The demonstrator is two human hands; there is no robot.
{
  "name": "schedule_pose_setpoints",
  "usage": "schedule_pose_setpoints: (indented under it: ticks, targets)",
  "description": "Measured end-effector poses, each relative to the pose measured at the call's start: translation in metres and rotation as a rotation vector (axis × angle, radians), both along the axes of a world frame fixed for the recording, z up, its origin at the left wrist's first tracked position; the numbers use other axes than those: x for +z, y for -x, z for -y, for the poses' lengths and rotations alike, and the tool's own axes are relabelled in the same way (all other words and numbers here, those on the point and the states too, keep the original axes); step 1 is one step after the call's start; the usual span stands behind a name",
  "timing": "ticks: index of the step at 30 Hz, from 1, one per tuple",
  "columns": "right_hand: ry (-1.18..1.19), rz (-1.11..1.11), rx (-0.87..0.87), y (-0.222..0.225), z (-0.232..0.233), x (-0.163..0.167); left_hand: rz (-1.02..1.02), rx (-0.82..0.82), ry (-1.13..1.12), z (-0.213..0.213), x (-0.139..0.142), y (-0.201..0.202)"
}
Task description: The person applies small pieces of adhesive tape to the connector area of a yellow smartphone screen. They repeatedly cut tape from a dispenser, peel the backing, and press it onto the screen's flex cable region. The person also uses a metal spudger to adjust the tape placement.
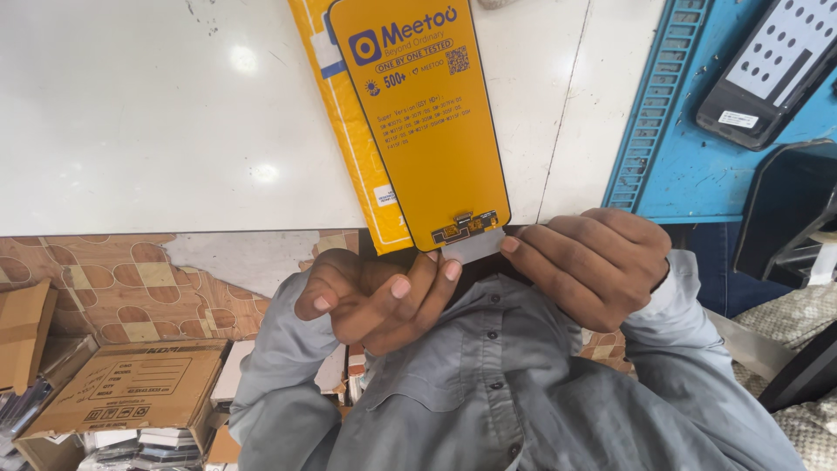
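Orange phone screen panel flat on white table, over yellow padded envelope. Left hand and right hand pinch, apparently, its pale bottom tab with 2 fingertips.

A phone repair workshop: white workbench, blue repair mat, replacement screen panel, cardboard parts boxes.

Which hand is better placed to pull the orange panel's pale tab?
Probably the left hand: two fingertips meet the pale tab below the orange panel; the right hand touches only its corner.
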State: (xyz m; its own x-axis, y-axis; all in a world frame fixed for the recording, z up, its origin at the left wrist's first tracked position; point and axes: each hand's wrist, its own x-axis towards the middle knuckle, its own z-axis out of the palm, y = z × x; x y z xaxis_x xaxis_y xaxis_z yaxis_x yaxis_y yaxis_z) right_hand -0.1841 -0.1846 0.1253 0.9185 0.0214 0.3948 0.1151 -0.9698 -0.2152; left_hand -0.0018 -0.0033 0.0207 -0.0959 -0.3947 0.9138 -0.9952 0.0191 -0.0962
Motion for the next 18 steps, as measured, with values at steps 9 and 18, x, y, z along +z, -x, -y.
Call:
schedule_pose_setpoints:
  ticks: [9, 18]
  targets:
    - [0.002, -0.032, 0.055, -0.005, -0.005, 0.004, 0.026, -0.028, -0.056, -0.008, 0.012, -0.008]
    - [-0.013, -0.032, 0.053, -0.003, -0.010, 0.003, 0.033, -0.003, -0.002, -0.013, 0.010, -0.008]
